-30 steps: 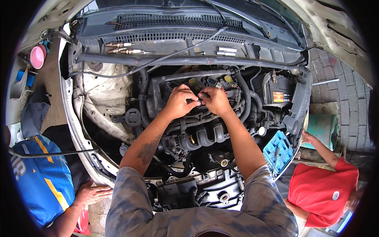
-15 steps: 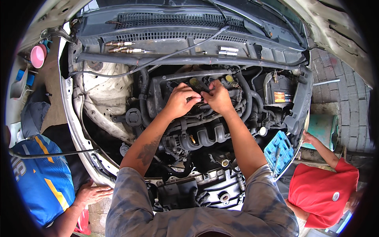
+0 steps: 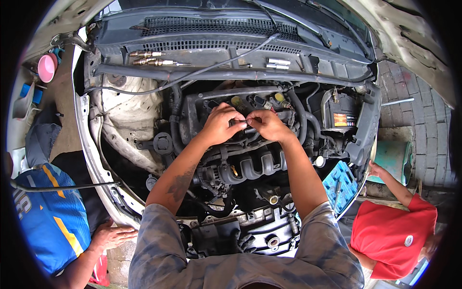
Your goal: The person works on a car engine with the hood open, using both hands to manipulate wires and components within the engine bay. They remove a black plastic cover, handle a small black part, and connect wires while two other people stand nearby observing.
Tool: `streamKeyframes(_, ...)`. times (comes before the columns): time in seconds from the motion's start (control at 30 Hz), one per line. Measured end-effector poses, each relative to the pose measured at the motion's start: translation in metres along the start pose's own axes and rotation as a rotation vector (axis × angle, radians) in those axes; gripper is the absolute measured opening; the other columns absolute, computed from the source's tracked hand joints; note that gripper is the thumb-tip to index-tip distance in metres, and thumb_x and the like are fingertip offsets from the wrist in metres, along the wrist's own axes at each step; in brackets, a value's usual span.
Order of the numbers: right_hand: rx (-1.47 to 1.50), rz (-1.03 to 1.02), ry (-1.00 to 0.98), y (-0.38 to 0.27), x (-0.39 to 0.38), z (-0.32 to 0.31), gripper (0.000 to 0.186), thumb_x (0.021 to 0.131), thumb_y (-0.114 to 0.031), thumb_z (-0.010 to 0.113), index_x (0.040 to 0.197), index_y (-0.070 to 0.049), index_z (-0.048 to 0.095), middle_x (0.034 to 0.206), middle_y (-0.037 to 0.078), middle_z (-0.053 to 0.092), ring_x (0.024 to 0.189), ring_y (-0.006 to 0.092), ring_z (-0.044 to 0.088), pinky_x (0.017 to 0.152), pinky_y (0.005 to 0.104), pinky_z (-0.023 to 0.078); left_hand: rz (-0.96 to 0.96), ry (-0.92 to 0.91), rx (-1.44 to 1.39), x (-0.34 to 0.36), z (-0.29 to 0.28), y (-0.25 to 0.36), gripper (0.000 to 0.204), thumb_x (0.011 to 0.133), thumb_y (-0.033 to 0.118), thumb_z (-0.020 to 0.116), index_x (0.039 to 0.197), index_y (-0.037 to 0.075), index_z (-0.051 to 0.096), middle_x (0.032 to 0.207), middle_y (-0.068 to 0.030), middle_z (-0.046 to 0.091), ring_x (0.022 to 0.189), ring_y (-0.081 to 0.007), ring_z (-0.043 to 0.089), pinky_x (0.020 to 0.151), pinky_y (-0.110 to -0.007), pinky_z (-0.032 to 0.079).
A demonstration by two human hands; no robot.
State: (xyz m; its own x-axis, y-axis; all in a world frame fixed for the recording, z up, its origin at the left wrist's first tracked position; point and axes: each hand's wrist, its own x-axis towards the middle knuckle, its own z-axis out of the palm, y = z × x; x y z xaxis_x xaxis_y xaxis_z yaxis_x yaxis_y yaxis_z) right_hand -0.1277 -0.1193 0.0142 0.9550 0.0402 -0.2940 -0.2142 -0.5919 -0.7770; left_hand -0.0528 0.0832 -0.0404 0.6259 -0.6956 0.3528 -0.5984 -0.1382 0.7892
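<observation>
My left hand (image 3: 223, 123) is curled over the top of the engine (image 3: 192, 111), thumb and fingers closed on a small dark piece too small to name. Against its thumb, the fingertips of my right hand (image 3: 267, 124) pinch at the same small piece. Just behind my fingers are dark coil tops and round yellowish parts (image 3: 279, 98). A row of spark plugs (image 3: 156, 62) lies on the ledge under the windscreen, with short silver metal cylinders (image 3: 278, 62) farther right along it.
A cable (image 3: 202, 68) crosses the bay. A battery (image 3: 339, 111) sits at the right, above an open blue tool case (image 3: 339, 183). A person in blue (image 3: 48, 216) is at the left edge, another in red (image 3: 390, 236) at the right, gripping the car's edge.
Since half a second ago my right hand has dropped and shifted a little right, its raised fingers drawing down to meet my left thumb. My left hand stays almost still.
</observation>
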Motion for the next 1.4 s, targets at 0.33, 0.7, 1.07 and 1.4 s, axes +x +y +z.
streamKeyframes(0.33, 0.011, 0.034, -0.161, 0.001, 0.002, -0.004, 0.022, 0.093, -0.016, 0.063, 0.106, 0.002, 0.069, 0.102, 0.016, 0.071, 0.095, 0.0232, 0.067, 0.085, 0.0343, 0.050, -0.004, 0.094, 0.198, -0.004, 0.010, 0.001, 0.014, 0.076, 0.008, 0.074, 0.087, 0.014, 0.068, 0.088, -0.0003, 0.063, 0.093, -0.0257, 0.059, 0.082, -0.042, 0.045)
streamKeyframes(0.7, 0.263, 0.248, -0.108, 0.006, 0.008, -0.009, 0.024, 0.089, -0.012, 0.063, 0.107, 0.003, 0.070, 0.104, 0.010, 0.072, 0.101, 0.0189, 0.063, 0.093, 0.0312, 0.048, 0.340, 0.409, 0.270, -0.006, 0.026, 0.008, 0.030, 0.067, 0.005, 0.084, 0.093, 0.009, 0.071, 0.094, -0.0037, 0.063, 0.090, -0.0264, 0.061, 0.085, -0.042, 0.048)
streamKeyframes(1.07, 0.206, 0.066, -0.063, 0.015, 0.004, -0.009, 0.018, 0.095, -0.012, 0.064, 0.107, 0.000, 0.070, 0.098, 0.007, 0.072, 0.093, 0.0152, 0.064, 0.085, 0.0296, 0.049, 0.167, 0.261, 0.040, -0.006, 0.031, 0.009, 0.014, 0.084, -0.001, 0.066, 0.096, 0.004, 0.061, 0.103, -0.0084, 0.066, 0.096, -0.0310, 0.061, 0.088, -0.043, 0.046)
streamKeyframes(1.4, 0.186, -0.010, 0.076, 0.035, 0.003, 0.002, 0.015, 0.094, -0.012, 0.068, 0.102, 0.000, 0.070, 0.091, 0.009, 0.070, 0.086, 0.0142, 0.063, 0.079, 0.0312, 0.050, 0.016, 0.364, -0.111, 0.001, 0.040, 0.010, 0.015, 0.084, -0.003, 0.064, 0.097, 0.003, 0.059, 0.090, -0.0119, 0.065, 0.087, -0.0333, 0.063, 0.084, -0.044, 0.048)
